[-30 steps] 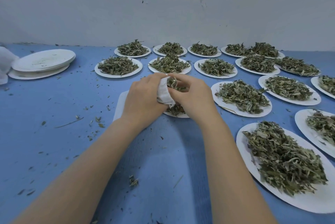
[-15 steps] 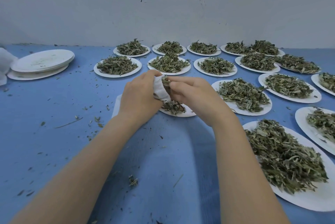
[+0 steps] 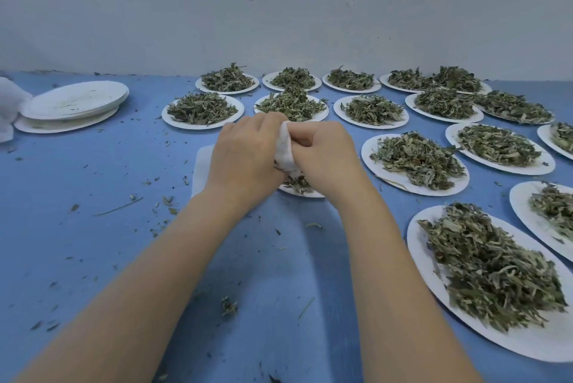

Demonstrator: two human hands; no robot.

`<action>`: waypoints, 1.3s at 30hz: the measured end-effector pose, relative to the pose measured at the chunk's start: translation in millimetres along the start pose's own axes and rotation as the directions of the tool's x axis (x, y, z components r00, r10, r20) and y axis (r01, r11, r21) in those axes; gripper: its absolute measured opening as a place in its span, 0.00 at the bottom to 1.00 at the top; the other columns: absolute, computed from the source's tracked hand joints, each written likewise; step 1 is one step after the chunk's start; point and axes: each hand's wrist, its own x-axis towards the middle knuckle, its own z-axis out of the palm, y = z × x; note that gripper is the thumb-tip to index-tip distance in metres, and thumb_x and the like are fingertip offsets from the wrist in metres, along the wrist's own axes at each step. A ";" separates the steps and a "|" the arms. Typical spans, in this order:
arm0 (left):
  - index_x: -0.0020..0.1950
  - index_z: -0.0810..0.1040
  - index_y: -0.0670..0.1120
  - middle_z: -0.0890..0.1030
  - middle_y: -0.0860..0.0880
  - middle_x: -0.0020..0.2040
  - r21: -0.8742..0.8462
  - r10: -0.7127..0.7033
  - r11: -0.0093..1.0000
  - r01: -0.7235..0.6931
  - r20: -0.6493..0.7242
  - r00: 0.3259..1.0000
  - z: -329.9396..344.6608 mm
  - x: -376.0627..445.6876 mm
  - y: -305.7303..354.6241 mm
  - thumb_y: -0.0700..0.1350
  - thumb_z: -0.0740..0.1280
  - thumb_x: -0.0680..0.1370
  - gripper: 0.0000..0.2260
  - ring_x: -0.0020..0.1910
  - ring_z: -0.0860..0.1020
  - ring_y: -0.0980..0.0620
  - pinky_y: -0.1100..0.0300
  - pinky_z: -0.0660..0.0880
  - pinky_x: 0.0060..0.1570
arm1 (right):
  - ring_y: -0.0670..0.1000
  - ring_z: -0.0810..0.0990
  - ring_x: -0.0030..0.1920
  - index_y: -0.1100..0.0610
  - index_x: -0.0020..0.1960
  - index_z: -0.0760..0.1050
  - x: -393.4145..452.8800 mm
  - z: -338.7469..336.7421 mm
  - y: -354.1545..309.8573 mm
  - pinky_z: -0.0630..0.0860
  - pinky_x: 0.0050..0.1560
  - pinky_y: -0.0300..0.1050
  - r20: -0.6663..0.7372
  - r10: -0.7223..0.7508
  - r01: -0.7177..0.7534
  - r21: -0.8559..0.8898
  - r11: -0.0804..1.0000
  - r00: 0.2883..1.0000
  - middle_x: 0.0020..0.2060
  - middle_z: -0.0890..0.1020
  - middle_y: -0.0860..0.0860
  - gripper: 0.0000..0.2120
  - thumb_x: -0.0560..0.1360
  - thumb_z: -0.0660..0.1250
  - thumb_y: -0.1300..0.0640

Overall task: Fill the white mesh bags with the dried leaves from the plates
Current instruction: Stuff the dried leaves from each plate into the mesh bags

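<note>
Both hands met over the blue table (image 3: 93, 258), just above a nearly emptied plate (image 3: 305, 193) that showed only a sliver of rim and a small clump of leaves (image 3: 297, 182) beneath them. The left hand (image 3: 245, 156) gripped the white mesh bag (image 3: 284, 147), its fingers curled round the cloth from the left. The right hand (image 3: 325, 154) was curled tight against the bag's other side, fingertips buried at its mouth; whether it pinched leaves or only cloth could not be told.

Compared with 0.5 s before, the hands had closed together: the dark leaves then visible between the fingers at the bag's opening were now hidden, and only a white fold of cloth showed between the 2 hands. The right hand had rolled further over the bag. The clump left on the plate looked smaller and more covered.

A flat white cloth piece (image 3: 201, 165) lay on the table, partly under the left wrist. Full plates of dried leaves (image 3: 496, 283) spread to the right and behind. A stack of empty plates (image 3: 74, 103) sat far left, unchanged.
</note>
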 end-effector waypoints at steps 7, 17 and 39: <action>0.58 0.76 0.39 0.80 0.42 0.49 -0.127 -0.087 0.988 0.089 0.023 0.996 -8.3 0.0 -3.6 0.43 0.72 0.66 0.22 0.45 0.78 0.41 0.51 0.73 0.44 | 0.46 0.84 0.45 0.52 0.48 0.84 -4.1 -18.6 0.6 0.80 0.50 0.43 0.091 0.051 -0.076 0.295 0.953 0.995 0.43 0.85 0.48 0.10 0.71 0.69 0.64; 0.54 0.76 0.37 0.81 0.43 0.45 -0.019 0.093 0.996 -0.093 0.027 0.995 -11.4 0.4 -0.2 0.52 0.60 0.65 0.25 0.41 0.80 0.42 0.50 0.73 0.44 | 0.50 0.74 0.38 0.63 0.43 0.80 -1.6 -11.4 -2.9 0.73 0.38 0.49 0.115 0.008 -0.019 0.100 0.995 0.993 0.38 0.81 0.60 0.05 0.72 0.65 0.65; 0.57 0.72 0.48 0.74 0.49 0.46 -0.115 -0.185 0.971 0.208 0.189 0.964 -9.6 0.4 -36.8 0.42 0.71 0.66 0.21 0.44 0.72 0.47 0.57 0.67 0.41 | 0.52 0.76 0.50 0.50 0.59 0.78 0.0 3.0 31.1 0.69 0.44 0.41 0.010 0.233 -0.203 -0.457 0.866 0.972 0.54 0.77 0.54 0.17 0.72 0.69 0.45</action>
